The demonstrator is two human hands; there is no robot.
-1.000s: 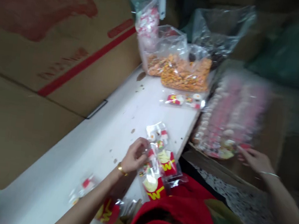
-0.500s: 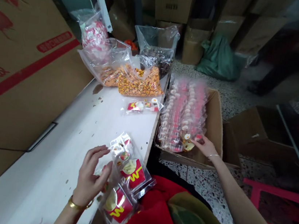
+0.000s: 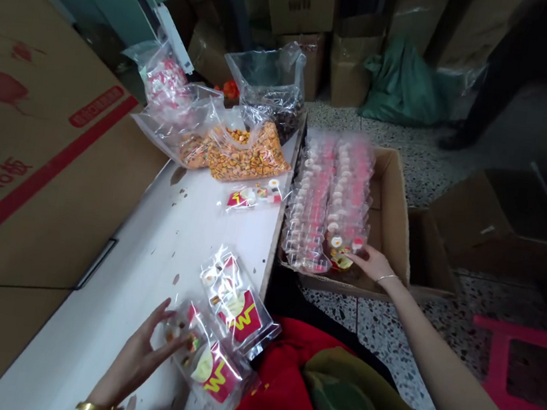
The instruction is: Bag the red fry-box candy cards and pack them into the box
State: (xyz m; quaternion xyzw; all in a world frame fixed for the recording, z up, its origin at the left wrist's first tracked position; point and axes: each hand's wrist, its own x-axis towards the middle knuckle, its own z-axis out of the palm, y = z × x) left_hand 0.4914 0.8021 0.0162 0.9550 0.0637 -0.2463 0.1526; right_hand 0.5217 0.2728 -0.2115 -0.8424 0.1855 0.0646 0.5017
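Observation:
My left hand [image 3: 144, 343], with a gold bangle at the wrist, has thumb and fingers spread at the near end of a clear packet [image 3: 216, 372]. This packet shows a red fries-box shape with a yellow mark, plus small colourful pieces. A similar packet [image 3: 240, 308] lies just beyond, partly overlapped by it. Over the carton [image 3: 398, 215], my right hand [image 3: 371, 261] pinches the edge of a clear packet [image 3: 341, 257] at the near end of a row. Two rows of such packets [image 3: 311, 203] stand closely stacked in the carton.
Bags of orange pieces [image 3: 249, 158] rest at the far end of the white table [image 3: 142, 282], near a single flat packet [image 3: 249, 196]. A large cardboard box [image 3: 31, 166] borders the left. A pink stool [image 3: 504, 370] is at right; a person's leg [image 3: 489, 99] shows behind.
My left hand has drawn back toward the near left and its fingers have spread, uncovering more of the near packet. My right hand stays at the packet in the carton. The view has shifted slightly.

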